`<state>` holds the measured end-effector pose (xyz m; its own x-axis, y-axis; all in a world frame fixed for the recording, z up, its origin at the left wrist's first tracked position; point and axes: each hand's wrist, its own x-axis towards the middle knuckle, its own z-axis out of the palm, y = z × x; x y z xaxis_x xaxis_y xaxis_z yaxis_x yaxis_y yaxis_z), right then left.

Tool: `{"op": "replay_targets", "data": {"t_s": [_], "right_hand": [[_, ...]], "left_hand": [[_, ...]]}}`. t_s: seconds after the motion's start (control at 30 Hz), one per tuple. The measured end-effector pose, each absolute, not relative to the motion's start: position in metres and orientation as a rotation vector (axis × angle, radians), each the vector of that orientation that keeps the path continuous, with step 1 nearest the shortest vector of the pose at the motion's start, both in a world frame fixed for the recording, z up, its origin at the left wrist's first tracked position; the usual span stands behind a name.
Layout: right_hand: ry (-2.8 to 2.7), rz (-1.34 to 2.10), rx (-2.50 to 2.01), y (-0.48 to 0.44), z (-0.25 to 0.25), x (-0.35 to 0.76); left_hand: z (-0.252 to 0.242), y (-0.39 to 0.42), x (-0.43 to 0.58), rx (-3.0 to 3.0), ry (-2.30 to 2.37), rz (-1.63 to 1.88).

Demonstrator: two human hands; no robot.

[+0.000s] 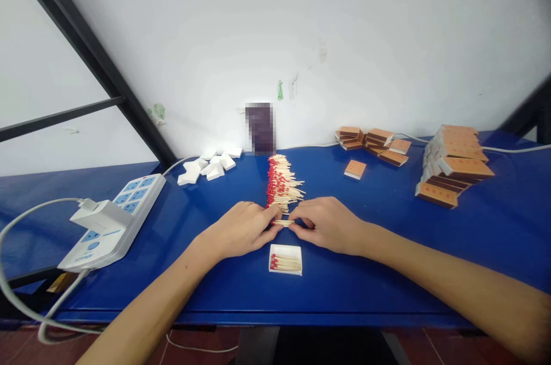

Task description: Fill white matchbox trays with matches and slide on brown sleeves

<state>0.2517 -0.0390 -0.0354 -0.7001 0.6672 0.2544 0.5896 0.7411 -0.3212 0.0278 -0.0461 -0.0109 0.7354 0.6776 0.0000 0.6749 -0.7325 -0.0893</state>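
Between my two hands lies a small bunch of matches point(284, 222), red heads to the left. My left hand point(243, 228) pinches the head end. My right hand point(329, 224) has its fingertips closed on the plain wooden end. Just beyond them stretches a long pile of loose red-headed matches point(282, 181), its heads also to the left. Nearer to me sits a white matchbox tray point(286, 249) with several matches lying side by side in it.
White matchbox trays point(215, 165) lie at the back left. Orange matchbox sleeves point(379, 144) are heaped at the back right, with stacked matchboxes point(451, 161) farther right. A white power strip point(142, 204) with a plugged-in charger and cable occupies the left. A blurred dark object point(260, 128) stands against the wall.
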Motion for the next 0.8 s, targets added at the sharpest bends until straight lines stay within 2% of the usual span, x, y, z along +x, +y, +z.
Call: {"op": "replay_targets", "data": {"t_s": [0.8], "right_hand": [[-2.611,0.331,-1.043,-0.0396,-0.0373,0.2487]], "left_hand": [[-0.0102,-0.0514,0.0339,-2.803,-1.066,0.163]]}}
